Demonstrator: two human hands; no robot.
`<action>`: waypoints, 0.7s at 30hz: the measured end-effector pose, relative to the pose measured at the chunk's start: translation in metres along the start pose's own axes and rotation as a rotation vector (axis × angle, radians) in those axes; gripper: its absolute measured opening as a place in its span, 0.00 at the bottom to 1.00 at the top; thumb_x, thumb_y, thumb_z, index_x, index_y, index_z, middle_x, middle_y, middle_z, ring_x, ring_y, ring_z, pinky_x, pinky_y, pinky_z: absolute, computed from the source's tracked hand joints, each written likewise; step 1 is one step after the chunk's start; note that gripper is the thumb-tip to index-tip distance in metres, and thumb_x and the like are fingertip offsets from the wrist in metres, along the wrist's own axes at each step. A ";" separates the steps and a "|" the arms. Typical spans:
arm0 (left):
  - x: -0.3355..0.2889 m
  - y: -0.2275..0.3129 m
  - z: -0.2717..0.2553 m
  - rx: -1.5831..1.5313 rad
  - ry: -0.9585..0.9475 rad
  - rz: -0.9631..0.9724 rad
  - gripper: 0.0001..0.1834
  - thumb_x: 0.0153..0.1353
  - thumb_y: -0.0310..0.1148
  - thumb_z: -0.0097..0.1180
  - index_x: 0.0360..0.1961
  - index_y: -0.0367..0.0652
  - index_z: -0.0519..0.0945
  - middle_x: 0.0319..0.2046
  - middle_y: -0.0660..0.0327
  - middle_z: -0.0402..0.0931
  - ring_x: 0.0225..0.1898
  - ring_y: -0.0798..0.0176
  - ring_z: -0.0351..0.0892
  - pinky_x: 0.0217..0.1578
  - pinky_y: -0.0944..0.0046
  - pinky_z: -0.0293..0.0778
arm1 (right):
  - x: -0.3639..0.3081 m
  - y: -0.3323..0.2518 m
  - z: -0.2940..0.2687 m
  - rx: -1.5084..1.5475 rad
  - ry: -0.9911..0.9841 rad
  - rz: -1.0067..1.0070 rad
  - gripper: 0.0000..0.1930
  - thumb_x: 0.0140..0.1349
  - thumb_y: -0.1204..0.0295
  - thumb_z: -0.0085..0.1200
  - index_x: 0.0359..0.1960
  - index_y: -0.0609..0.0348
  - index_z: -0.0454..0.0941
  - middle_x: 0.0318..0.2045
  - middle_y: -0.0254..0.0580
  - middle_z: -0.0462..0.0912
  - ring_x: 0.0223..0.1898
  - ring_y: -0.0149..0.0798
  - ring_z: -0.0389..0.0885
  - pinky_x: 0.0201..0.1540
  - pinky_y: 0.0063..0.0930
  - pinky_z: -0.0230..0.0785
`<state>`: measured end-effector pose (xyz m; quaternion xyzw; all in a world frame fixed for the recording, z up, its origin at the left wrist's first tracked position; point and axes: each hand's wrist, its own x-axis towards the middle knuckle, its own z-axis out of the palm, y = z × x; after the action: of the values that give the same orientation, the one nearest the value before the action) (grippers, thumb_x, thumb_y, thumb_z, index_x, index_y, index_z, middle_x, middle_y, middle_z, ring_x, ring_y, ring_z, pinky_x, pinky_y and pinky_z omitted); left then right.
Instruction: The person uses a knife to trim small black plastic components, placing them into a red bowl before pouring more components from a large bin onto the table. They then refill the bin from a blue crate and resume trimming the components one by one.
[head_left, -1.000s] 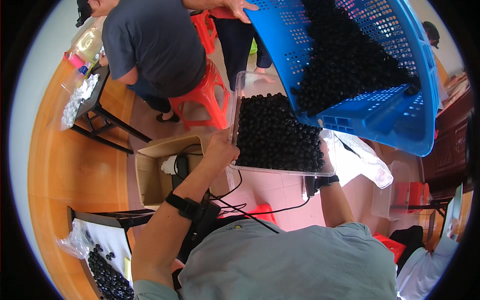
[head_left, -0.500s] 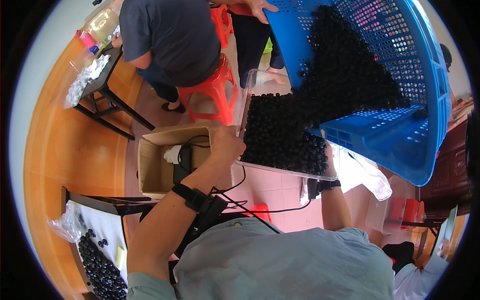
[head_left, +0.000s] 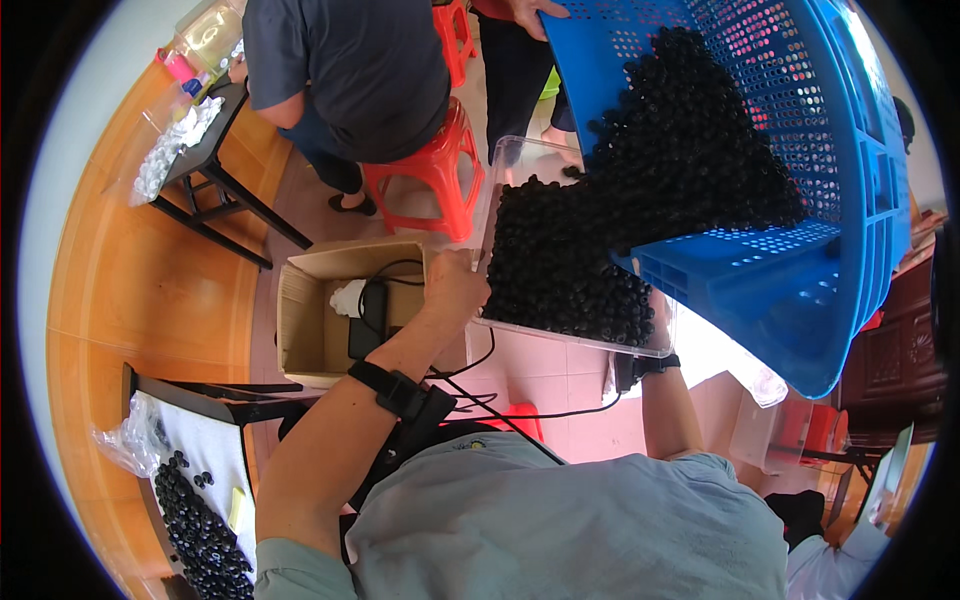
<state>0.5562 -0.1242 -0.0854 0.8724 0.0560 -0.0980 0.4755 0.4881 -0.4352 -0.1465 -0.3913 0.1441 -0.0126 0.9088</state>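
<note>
Pour step: blue basket (head_left: 800, 200) is tipped over the clear tub (head_left: 520, 160), dumping black caps (head_left: 570, 270) in. Left hand (head_left: 452, 285) closed on tub's left rim, right hand (head_left: 660, 315) mostly hidden under far edge, grip unclear. Next, I'd guess: steady tub, level the heap.

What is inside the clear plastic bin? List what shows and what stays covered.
The clear plastic bin holds a heap of small black pieces. More spill in from the tilted blue basket, which covers the bin's right side. The bin's bottom is buried, unseen.
</note>
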 end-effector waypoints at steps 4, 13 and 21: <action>-0.004 -0.001 -0.003 -0.025 -0.029 -0.021 0.14 0.41 0.21 0.59 0.34 0.35 0.82 0.25 0.46 0.80 0.32 0.45 0.83 0.36 0.53 0.76 | 0.001 -0.001 -0.004 -0.016 0.004 0.002 0.22 0.72 0.57 0.45 0.57 0.63 0.72 0.50 0.38 0.79 0.50 0.35 0.78 0.51 0.28 0.73; -0.005 -0.012 -0.007 -0.181 0.002 -0.076 0.15 0.39 0.19 0.59 0.33 0.35 0.82 0.24 0.47 0.79 0.31 0.49 0.83 0.34 0.57 0.76 | 0.007 0.008 0.006 -0.045 -0.002 0.014 0.22 0.72 0.58 0.45 0.57 0.63 0.72 0.51 0.38 0.79 0.50 0.35 0.78 0.52 0.28 0.73; -0.003 -0.023 -0.021 -0.141 -0.044 -0.102 0.11 0.37 0.19 0.59 0.27 0.34 0.79 0.22 0.48 0.78 0.27 0.49 0.81 0.29 0.55 0.74 | 0.020 0.016 0.021 -0.075 -0.019 0.016 0.22 0.72 0.58 0.45 0.57 0.64 0.72 0.51 0.38 0.79 0.50 0.35 0.78 0.52 0.28 0.73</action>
<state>0.5510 -0.0940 -0.0929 0.8303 0.0965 -0.1370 0.5314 0.5115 -0.4119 -0.1493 -0.4242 0.1389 0.0040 0.8948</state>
